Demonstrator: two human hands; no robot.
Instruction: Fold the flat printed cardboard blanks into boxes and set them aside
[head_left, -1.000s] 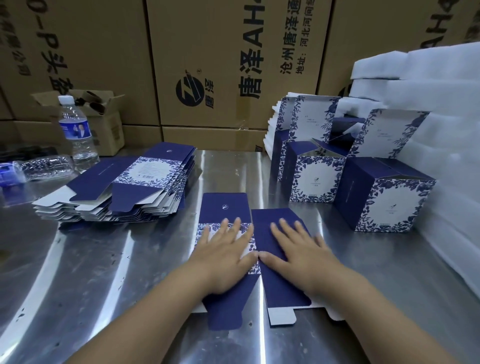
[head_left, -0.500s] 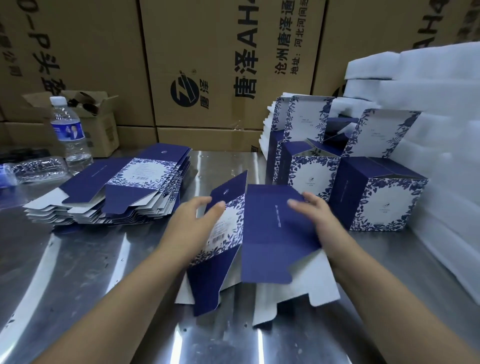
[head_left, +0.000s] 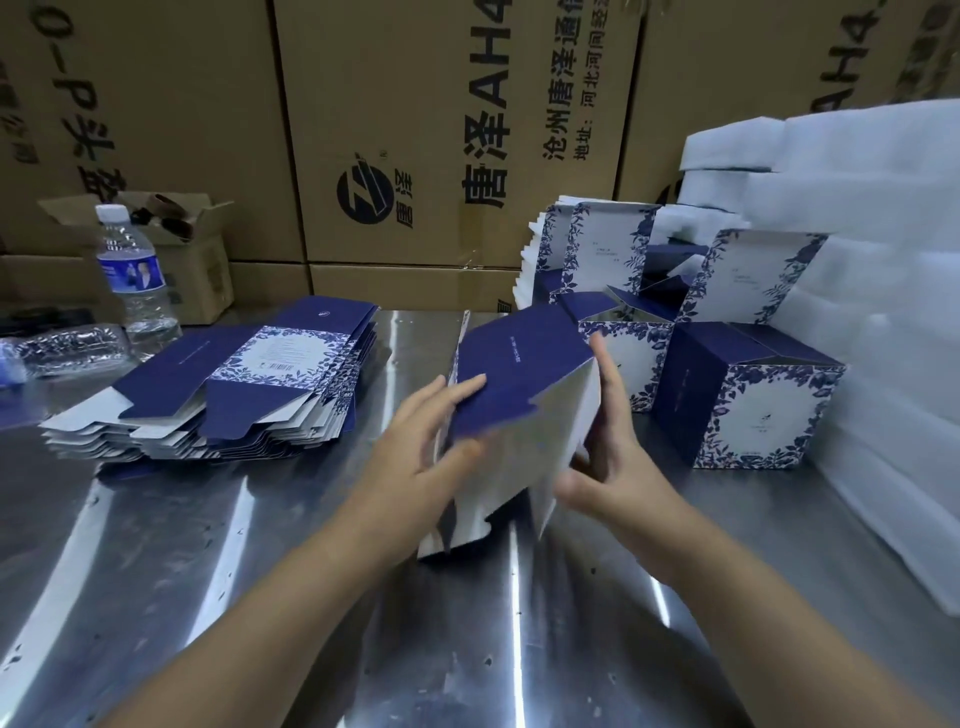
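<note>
The left hand (head_left: 421, 457) and right hand (head_left: 608, 467) grip the half-opened blank (head_left: 519, 384), fingers clamped on its sides; squaring it and tucking the flaps seems next.

1. This is a packing workshop or stockroom.
2. At 12 o'clock, tall brown cartons (head_left: 415, 130) with printed company lettering stand stacked like a wall.
3. The table (head_left: 156, 571) is bare sheet steel, shiny and scuffed.
4. At 10 o'clock lies a thick stack of flat blanks (head_left: 234, 395); at 2 o'clock stand folded boxes (head_left: 748, 405) in the same print.
5. At 3 o'clock, white foam (head_left: 857, 234) is piled high.
</note>
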